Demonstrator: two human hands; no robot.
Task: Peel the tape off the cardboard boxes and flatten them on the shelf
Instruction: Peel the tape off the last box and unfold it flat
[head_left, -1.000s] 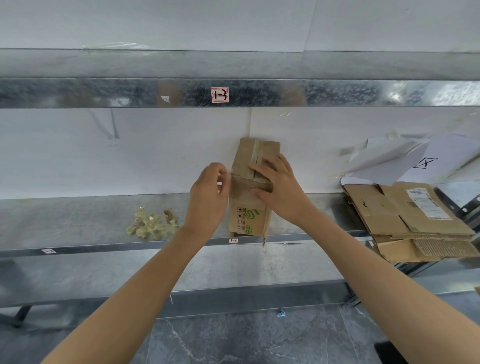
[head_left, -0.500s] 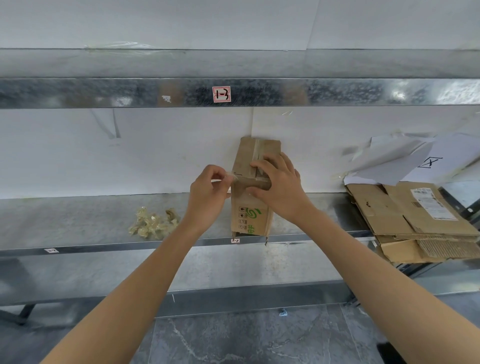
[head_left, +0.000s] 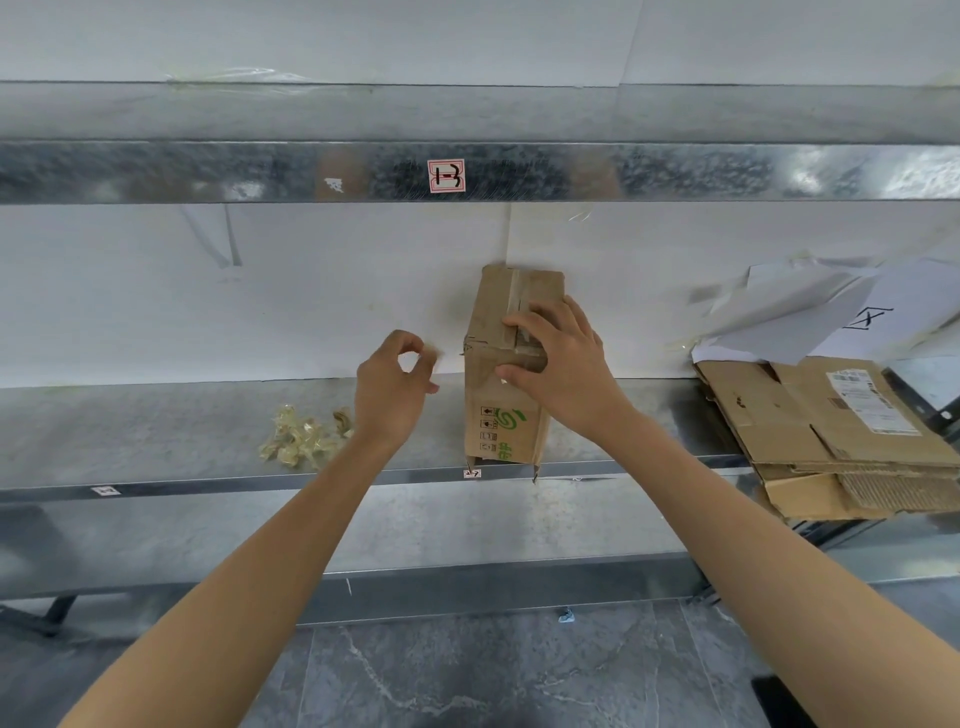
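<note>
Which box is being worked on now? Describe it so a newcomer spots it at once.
Look at the metal shelf level just below the red-bordered label. A cardboard box stands upright near its front edge, gripped by the right hand. It is the only box still in shape, with a green logo on its front; the cardboard pile to its right is already flattened.

Bright even light, glare on upper shelf rail (head_left: 841, 171), bowed wide-angle edges.

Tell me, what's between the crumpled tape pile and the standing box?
The left hand, above the metal shelf, sits between the tape pile and the box, in the head view.
</note>
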